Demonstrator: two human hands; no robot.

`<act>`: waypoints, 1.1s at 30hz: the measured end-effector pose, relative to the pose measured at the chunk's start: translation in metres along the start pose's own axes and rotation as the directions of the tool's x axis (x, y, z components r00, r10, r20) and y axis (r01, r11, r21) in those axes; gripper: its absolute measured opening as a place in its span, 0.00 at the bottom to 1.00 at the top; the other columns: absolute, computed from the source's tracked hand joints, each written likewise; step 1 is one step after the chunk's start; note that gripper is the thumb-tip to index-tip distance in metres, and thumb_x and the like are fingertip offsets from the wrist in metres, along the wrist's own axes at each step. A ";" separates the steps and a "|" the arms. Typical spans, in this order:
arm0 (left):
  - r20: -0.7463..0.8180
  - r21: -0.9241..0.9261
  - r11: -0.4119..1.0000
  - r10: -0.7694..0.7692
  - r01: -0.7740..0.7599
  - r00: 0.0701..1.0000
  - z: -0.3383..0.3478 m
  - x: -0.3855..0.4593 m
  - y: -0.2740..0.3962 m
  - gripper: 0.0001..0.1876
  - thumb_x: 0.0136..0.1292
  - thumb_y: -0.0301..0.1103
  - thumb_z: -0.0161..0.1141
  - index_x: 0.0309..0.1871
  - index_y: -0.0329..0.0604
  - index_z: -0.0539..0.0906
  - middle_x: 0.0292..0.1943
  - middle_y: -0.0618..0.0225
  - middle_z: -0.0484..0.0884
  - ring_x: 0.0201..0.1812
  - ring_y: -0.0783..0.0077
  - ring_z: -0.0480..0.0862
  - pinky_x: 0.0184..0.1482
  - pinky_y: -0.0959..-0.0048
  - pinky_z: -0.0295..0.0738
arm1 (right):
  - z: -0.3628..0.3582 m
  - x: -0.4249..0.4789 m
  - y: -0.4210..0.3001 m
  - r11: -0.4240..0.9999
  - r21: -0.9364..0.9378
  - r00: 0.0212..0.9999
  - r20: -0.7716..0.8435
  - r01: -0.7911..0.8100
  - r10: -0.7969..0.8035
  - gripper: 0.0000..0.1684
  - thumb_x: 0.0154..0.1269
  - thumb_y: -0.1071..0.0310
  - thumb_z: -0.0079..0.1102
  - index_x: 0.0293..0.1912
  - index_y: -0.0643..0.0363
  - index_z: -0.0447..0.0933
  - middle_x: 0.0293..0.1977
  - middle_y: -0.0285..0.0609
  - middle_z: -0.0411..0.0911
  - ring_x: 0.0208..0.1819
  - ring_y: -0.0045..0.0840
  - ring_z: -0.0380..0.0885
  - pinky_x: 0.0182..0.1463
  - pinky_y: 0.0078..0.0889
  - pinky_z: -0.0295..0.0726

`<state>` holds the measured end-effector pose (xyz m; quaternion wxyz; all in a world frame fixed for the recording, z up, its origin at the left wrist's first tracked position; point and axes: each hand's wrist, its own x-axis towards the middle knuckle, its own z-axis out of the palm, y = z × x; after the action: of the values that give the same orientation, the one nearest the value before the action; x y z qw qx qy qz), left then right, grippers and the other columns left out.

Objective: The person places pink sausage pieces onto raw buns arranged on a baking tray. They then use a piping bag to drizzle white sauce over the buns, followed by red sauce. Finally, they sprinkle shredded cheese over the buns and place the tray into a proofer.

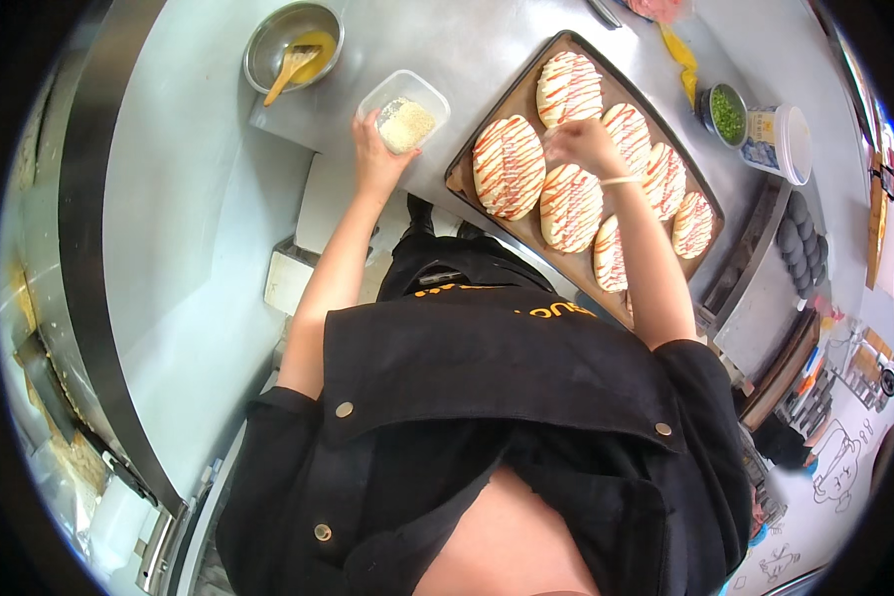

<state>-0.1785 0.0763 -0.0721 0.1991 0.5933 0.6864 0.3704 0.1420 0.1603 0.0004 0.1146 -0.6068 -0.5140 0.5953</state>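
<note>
My left hand (381, 158) grips the near-left side of a clear plastic tub (436, 104), which has pale, fine crumbs or seeds (407, 125) in it. To the right, a dark baking tray (644, 89) lined with brown paper bears several oval dough pieces, striped with red and white sauce. My right hand (582, 145) is over the tray, its fingers bunched and pointing down between the dough piece at the left (509, 167), the one at the top (569, 88) and the middle one (571, 207). Whether it has a pinch of crumbs between the fingertips is blurred.
A steel bowl (257, 56) with yellow liquid and a wooden brush (287, 73) stands at the upper left. Right of the tray are a bowl of chopped green herbs (727, 115), a lidded white bucket (793, 145) and a yellow cloth or plastic strip (679, 56). Part of another person (790, 443) shows at the lower right.
</note>
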 end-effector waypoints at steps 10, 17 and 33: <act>0.101 0.134 0.990 -0.051 0.037 0.994 -0.035 -0.037 -0.004 0.46 0.40 0.28 0.71 0.64 0.44 0.57 0.60 0.50 0.59 0.62 0.49 0.60 0.63 0.58 0.57 | -0.098 0.080 -0.008 0.980 -0.187 0.995 -0.055 0.071 -0.083 0.10 0.60 0.75 0.54 0.38 0.75 0.76 0.27 0.43 0.80 0.27 0.19 0.79 0.30 0.19 0.78; 0.195 0.313 0.921 -0.301 0.231 0.934 -0.078 -0.129 -0.058 0.38 0.48 0.23 0.64 0.63 0.40 0.57 0.55 0.50 0.63 0.59 0.50 0.65 0.61 0.60 0.61 | -0.120 0.091 0.010 0.998 -0.064 0.999 -0.019 0.028 -0.029 0.11 0.58 0.76 0.53 0.39 0.74 0.76 0.26 0.45 0.80 0.27 0.22 0.80 0.33 0.21 0.79; 0.219 0.065 0.901 -0.433 0.430 0.874 -0.038 -0.093 -0.038 0.24 0.54 0.22 0.57 0.56 0.38 0.65 0.47 0.56 0.70 0.41 0.65 0.77 0.42 0.71 0.74 | -0.174 0.010 0.077 0.968 -0.233 0.944 -0.330 -0.091 0.010 0.08 0.55 0.76 0.59 0.33 0.74 0.78 0.23 0.45 0.80 0.24 0.23 0.81 0.31 0.21 0.80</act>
<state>-0.2109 -0.0244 -0.0913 0.3498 0.4655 0.7764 0.2411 0.3233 0.2159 -0.0179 0.1070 -0.7196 -0.5415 0.4213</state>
